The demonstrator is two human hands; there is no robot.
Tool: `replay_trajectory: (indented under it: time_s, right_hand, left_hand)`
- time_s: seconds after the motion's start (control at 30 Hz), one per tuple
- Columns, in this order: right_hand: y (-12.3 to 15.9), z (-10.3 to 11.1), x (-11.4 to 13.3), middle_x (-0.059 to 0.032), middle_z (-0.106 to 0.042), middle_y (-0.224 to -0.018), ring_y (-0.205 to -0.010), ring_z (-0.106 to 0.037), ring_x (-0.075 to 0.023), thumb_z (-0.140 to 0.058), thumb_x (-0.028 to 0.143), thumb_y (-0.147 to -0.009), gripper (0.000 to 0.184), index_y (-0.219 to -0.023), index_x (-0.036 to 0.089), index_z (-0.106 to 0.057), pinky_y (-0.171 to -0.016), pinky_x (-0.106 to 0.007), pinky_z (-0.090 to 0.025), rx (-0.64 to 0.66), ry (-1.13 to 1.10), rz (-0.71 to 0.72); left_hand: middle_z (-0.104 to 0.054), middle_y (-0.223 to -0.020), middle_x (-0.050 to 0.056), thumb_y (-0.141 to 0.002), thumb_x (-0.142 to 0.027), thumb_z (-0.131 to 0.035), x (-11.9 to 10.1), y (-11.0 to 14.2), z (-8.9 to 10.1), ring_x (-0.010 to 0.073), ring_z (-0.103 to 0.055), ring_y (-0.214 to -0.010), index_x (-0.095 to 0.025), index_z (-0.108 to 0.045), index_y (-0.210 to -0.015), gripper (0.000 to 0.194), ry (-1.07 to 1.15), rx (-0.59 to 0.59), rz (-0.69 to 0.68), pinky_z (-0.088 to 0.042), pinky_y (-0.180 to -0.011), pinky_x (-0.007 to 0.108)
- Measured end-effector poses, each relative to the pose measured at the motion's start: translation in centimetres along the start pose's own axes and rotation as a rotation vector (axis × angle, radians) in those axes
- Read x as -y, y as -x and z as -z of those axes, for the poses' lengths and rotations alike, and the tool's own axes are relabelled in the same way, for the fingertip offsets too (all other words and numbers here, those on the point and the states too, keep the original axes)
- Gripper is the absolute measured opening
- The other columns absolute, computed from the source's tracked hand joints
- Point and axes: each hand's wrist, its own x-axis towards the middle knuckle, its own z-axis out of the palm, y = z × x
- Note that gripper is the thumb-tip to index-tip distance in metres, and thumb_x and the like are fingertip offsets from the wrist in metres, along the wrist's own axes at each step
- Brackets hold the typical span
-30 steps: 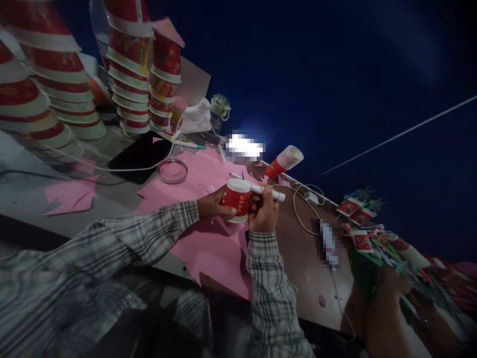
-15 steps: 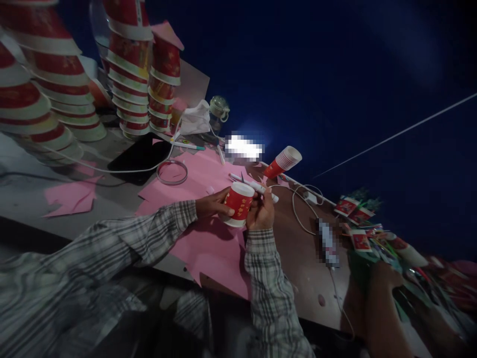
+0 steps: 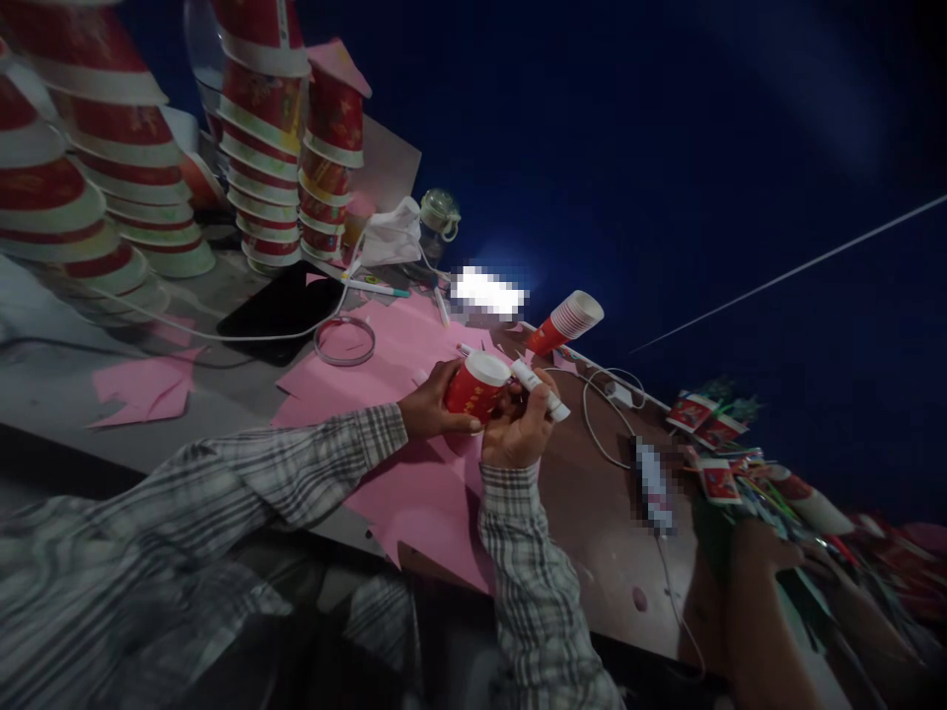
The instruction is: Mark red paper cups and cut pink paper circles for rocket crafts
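Observation:
My left hand [image 3: 431,402] is closed around the side of a red paper cup [image 3: 473,387] with gold characters, thumb across its front. The cup tilts above a pink paper sheet [image 3: 421,493]. My right hand [image 3: 524,426] is beside the cup, gripping a white tube [image 3: 544,390] between thumb and fingers. Some right fingertips are behind the cup's right side, partly hidden. A slim pen-like item [image 3: 465,349] lies on the pink paper behind the cup, mostly covered.
Tall stacks of red-and-white cups [image 3: 266,168] stand at left. Nearby lie a black phone [image 3: 273,320], a tape-like ring [image 3: 344,340] and a marker [image 3: 377,288]. Beyond my hands is a nested cup stack [image 3: 566,320]. A cable [image 3: 592,424] crosses the right side; another person's arm [image 3: 762,592] is farther right.
The cup has tipped, its white top turning more toward me. My right hand has turned, and the white tube has swung to a steeper slant, slightly to the right.

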Motion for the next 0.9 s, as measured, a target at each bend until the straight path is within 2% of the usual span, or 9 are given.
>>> replay_trajectory:
  time_s: [0.07, 0.23, 0.43, 0.5, 0.6, 0.7, 0.8, 0.9]
  right_hand:
    - [0.1, -0.1, 0.0, 0.009, -0.051, -0.068, -0.05, -0.044, -0.006, -0.067, 0.056, -0.085, 0.036, -0.102, 0.026, -0.058, -0.048, -0.022, -0.04, -0.02, -0.024, 0.015]
    - [0.4, -0.4, 0.2, 0.0098, -0.053, -0.066, -0.048, -0.046, -0.0045, -0.07, 0.054, -0.084, 0.035, -0.099, 0.025, -0.058, -0.048, -0.019, -0.04, 0.014, -0.042, 0.066]
    - [1.9, 0.1, 0.0, 0.008, -0.056, -0.063, -0.046, -0.047, -0.0067, -0.07, 0.053, -0.087, 0.034, -0.1, 0.022, -0.063, -0.043, -0.02, -0.036, 0.149, 0.073, 0.117]
    - [2.2, 0.6, -0.3, 0.0055, -0.06, -0.069, -0.051, -0.052, -0.0079, -0.069, 0.053, -0.088, 0.035, -0.101, 0.021, -0.065, -0.049, -0.023, -0.044, 0.166, 0.159, 0.186]
    - [2.1, 1.2, -0.5, -0.0002, -0.065, -0.082, -0.066, -0.062, -0.0129, -0.07, 0.051, -0.087, 0.034, -0.102, 0.02, -0.067, -0.067, -0.032, -0.056, 0.164, 0.307, 0.321]
    - [1.7, 1.4, -0.4, -0.0021, -0.066, -0.084, -0.075, -0.066, -0.0165, -0.069, 0.047, -0.088, 0.03, -0.1, 0.02, -0.069, -0.075, -0.037, -0.059, 0.167, 0.379, 0.39]
    - [1.2, 1.3, 0.0, 0.0005, -0.065, -0.079, -0.066, -0.062, -0.0132, -0.07, 0.047, -0.088, 0.028, -0.099, 0.021, -0.067, -0.066, -0.032, -0.056, 0.122, 0.326, 0.325]
    - [0.5, 1.0, 0.2, 0.0049, -0.062, -0.071, -0.056, -0.056, -0.0096, -0.071, 0.049, -0.086, 0.03, -0.095, 0.021, -0.064, -0.056, -0.026, -0.05, 0.079, 0.188, 0.164]
  left_hand:
    - [-0.063, -0.134, 0.017, -0.058, -0.041, -0.096, 0.0, -0.1, -0.1, 0.0353, -0.06, -0.128, -0.016, -0.053, -0.14, 0.096, 0.059, -0.014, 0.001, -0.048, -0.112, 0.053]
    - [-0.063, -0.139, 0.016, -0.071, -0.041, -0.089, -0.3, -0.1, -0.4, 0.0338, -0.059, -0.132, -0.017, -0.053, -0.139, 0.081, 0.189, 0.044, 0.018, -0.046, -0.115, 0.052]
    - [-0.067, -0.126, 0.015, -0.062, -0.047, -0.094, -0.3, 0.0, -0.4, 0.0343, -0.063, -0.122, -0.016, -0.052, -0.133, 0.088, 0.005, -0.027, -0.001, -0.05, -0.11, 0.053]
    - [-0.067, -0.123, 0.014, -0.06, -0.048, -0.095, -0.3, 0.0, -0.4, 0.0339, -0.064, -0.119, -0.016, -0.052, -0.13, 0.088, -0.011, -0.036, 0.001, -0.05, -0.108, 0.053]
    - [-0.069, -0.118, 0.013, -0.062, -0.048, -0.094, -0.3, 0.0, -0.4, 0.0324, -0.066, -0.115, -0.016, -0.053, -0.128, 0.084, -0.008, -0.047, -0.005, -0.052, -0.106, 0.052]
    - [-0.07, -0.112, 0.011, -0.068, -0.048, -0.091, -0.3, 0.0, -0.4, 0.0308, -0.067, -0.112, -0.017, -0.054, -0.128, 0.077, 0.009, -0.033, -0.023, -0.054, -0.103, 0.049]
    - [-0.07, -0.113, 0.011, -0.069, -0.046, -0.09, -0.4, -0.1, -0.2, 0.0294, -0.069, -0.109, -0.017, -0.053, -0.13, 0.077, 0.036, 0.013, -0.034, -0.056, -0.099, 0.046]
    - [-0.069, -0.119, 0.013, -0.068, -0.042, -0.09, -0.4, 0.0, -0.1, 0.0289, -0.069, -0.108, -0.017, -0.053, -0.131, 0.078, 0.067, 0.083, -0.013, -0.058, -0.095, 0.044]
